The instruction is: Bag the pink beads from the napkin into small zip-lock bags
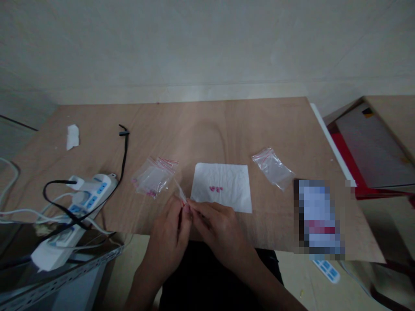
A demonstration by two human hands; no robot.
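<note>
Both hands (171, 222) (angled inward) meet, pinching clear plastic (180, 191)

The one view comes from the camera worn on your head, facing forward and tipped down, near enough above the wooden table (181, 125) to cover most of its top. Your left hand (167, 226) and right hand (222, 226) sit low near mid-frame, your lap (207, 276) beneath, the wall (194, 47) above.
</note>
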